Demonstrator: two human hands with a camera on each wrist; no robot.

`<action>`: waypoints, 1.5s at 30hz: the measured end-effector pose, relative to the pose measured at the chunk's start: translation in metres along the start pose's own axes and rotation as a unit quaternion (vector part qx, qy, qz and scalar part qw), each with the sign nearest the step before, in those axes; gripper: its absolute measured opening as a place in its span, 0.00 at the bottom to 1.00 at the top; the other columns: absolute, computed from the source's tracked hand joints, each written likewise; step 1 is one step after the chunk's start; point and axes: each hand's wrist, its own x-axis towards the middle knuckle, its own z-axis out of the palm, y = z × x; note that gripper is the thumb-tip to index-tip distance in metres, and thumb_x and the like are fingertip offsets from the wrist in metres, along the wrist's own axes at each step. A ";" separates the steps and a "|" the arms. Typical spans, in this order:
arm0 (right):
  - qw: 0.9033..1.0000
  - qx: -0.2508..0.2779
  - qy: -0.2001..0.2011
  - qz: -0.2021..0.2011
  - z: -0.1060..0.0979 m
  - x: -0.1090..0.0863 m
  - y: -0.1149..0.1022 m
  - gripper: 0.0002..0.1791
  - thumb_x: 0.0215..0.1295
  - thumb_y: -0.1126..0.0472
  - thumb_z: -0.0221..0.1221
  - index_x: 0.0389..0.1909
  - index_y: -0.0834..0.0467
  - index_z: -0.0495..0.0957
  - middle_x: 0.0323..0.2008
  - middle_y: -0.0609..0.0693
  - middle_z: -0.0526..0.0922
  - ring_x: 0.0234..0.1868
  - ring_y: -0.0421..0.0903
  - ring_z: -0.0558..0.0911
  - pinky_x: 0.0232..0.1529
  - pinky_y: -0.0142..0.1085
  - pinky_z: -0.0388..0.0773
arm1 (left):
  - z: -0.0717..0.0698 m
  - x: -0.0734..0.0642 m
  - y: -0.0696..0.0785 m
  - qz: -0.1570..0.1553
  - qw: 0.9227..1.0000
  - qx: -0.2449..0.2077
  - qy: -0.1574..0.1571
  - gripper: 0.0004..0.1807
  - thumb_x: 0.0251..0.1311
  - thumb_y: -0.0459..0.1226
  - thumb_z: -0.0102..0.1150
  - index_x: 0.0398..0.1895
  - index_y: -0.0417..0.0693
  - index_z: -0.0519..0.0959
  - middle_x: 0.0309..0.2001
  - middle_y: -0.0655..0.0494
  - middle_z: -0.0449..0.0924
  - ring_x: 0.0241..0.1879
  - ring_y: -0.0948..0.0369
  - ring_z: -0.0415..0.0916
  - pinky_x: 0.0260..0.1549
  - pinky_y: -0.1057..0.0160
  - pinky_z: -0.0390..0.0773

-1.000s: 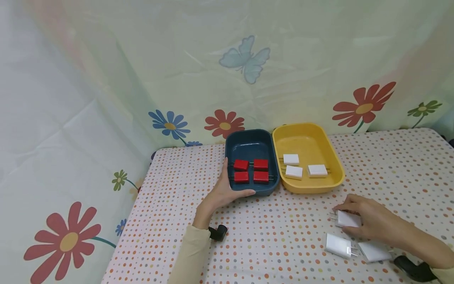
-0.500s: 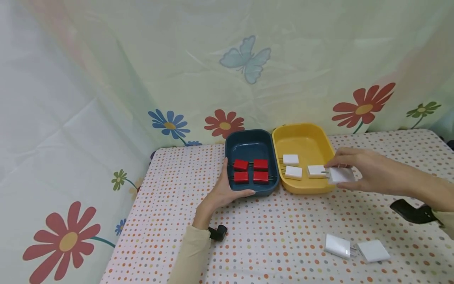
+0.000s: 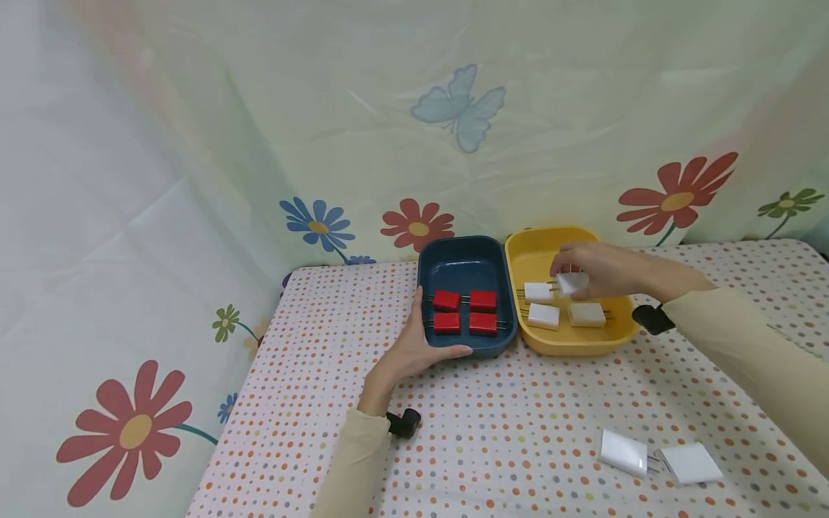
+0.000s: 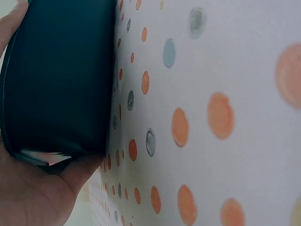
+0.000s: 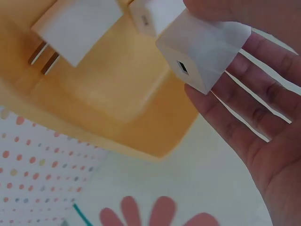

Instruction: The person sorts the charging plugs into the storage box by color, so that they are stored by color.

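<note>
In the head view my right hand (image 3: 605, 270) is over the yellow tray (image 3: 576, 348), pinching a white USB wall charger (image 3: 571, 284). The right wrist view shows that charger (image 5: 202, 49) between thumb and fingers, its port facing the camera. Below it, three white chargers (image 3: 543, 316) lie in the tray. My left hand (image 3: 414, 349) rests against the dark blue tray (image 3: 461, 272), fingers straight along its left side and thumb on its front wall. Several red plug blocks (image 3: 483, 301) lie inside with their metal prongs showing.
Two more white chargers, one left (image 3: 624, 452) and one right (image 3: 691, 463), lie close together at the front right on the dotted tablecloth (image 3: 505, 432). The two trays stand side by side near a flower-printed backdrop (image 3: 550, 144).
My right hand has lifted a white charger from the front right of the table and carried it up and left over the yellow tray. The left hand has stayed at the blue tray.
</note>
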 end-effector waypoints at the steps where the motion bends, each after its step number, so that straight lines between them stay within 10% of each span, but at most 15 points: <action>1: 1.000 0.002 -0.004 0.004 0.002 0.003 0.005 0.19 0.52 0.68 0.79 0.44 0.63 0.84 0.41 0.50 0.82 0.41 0.47 0.80 0.47 0.50 0.84 | 0.000 0.000 0.000 0.000 1.000 -0.001 0.001 0.72 0.55 0.49 0.79 0.86 0.57 0.28 0.85 0.52 0.40 0.82 0.50 0.43 0.74 0.38 0.61; 21: 0.991 0.021 -0.086 0.105 0.025 0.025 0.043 0.16 0.55 0.70 0.76 0.42 0.64 0.80 0.36 0.51 0.78 0.39 0.51 0.75 0.46 0.48 0.79 | 0.001 0.002 -0.001 0.011 1.000 0.000 0.000 0.73 0.55 0.48 0.79 0.86 0.58 0.28 0.85 0.52 0.41 0.81 0.51 0.44 0.74 0.39 0.61; 45: 0.984 0.046 -0.106 0.134 0.034 0.025 0.045 0.17 0.56 0.75 0.72 0.45 0.67 0.80 0.37 0.55 0.78 0.40 0.53 0.75 0.45 0.48 0.80 | 0.001 0.003 -0.006 0.004 1.000 0.007 0.004 0.72 0.56 0.49 0.79 0.86 0.59 0.29 0.85 0.53 0.42 0.81 0.51 0.44 0.73 0.39 0.62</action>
